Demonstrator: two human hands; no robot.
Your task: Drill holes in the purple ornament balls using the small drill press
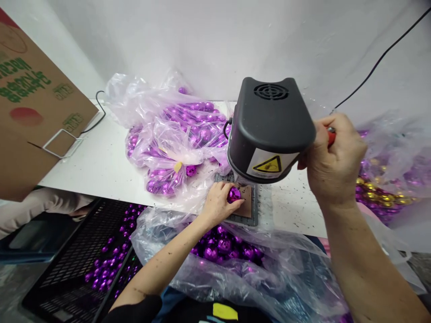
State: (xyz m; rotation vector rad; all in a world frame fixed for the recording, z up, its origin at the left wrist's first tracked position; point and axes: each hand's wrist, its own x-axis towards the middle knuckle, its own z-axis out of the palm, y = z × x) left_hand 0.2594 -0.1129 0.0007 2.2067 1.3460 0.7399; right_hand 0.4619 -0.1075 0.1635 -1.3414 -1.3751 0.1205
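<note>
— So, where does the ball (233,194) sit against your grip?

— Your left hand (218,204) pinches it between fingertips and thumb, out at the hand's far right tip, pressed onto the brown pad of the base plate (251,216). It's round, so no long axis to mind; what counts is that it lies straight under the press (270,130) head, touching the pad.

— And your other hand?

— Your right hand (332,159) is wrapped tight round the red lever (331,135) at the press's right side, well apart from the ball. Left is the nearer hand by far.

— What carries it all?

— The white table (101,166), speckled with dark bits; the plate sits at its near edge. One bag (175,134) of purple balls lies behind, toward the wall, another (235,251) hangs below the near edge, touching your left forearm. A black crate (84,260) with loose balls stands lower left, a carton (30,103) at the left edge.

— Room?

— Tight round the plate; plastic crowds it.
</note>
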